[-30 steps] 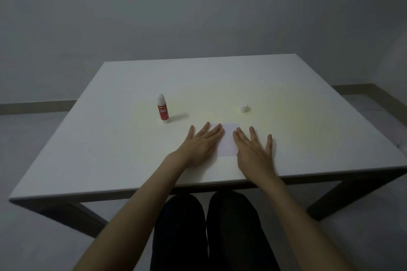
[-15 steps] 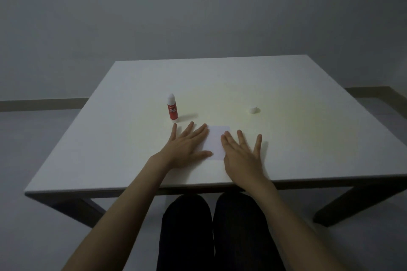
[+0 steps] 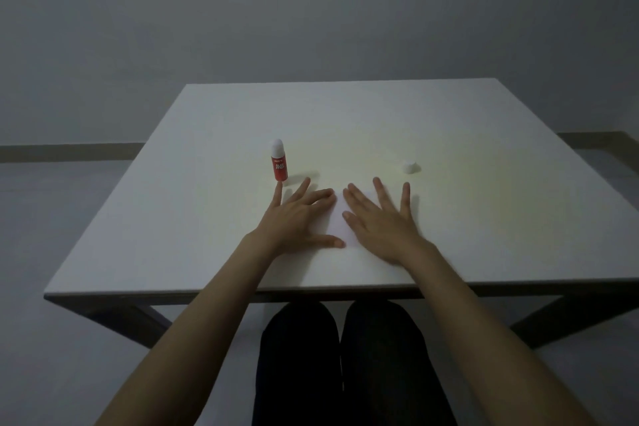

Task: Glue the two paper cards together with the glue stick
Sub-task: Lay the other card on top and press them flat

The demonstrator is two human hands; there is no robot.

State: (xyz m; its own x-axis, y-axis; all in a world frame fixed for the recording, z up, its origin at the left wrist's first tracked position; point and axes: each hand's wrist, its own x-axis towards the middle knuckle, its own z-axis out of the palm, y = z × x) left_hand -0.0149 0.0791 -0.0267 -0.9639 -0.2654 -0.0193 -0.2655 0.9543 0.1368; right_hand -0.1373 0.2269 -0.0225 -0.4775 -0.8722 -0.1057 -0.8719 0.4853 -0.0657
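Note:
A pale paper card (image 3: pixel 338 222) lies flat on the white table (image 3: pixel 484 218), mostly covered by my hands; I cannot tell whether it is one card or two stacked. My left hand (image 3: pixel 299 218) rests palm down on its left side, fingers spread. My right hand (image 3: pixel 380 221) lies flat on its right side, fingers spread too. A red glue stick (image 3: pixel 278 160) with a white top stands upright just beyond my left fingertips. Its white cap (image 3: pixel 409 166) sits apart on the table, beyond my right hand.
The table's near edge (image 3: pixel 207 290) runs just above my dark-trousered legs (image 3: pixel 342 363). A grey wall and a floor strip lie behind the table.
Both hands have slid over the card, the right hand now covering more of it and the left fingers spreading toward the glue stick. The camera view shifted slightly.

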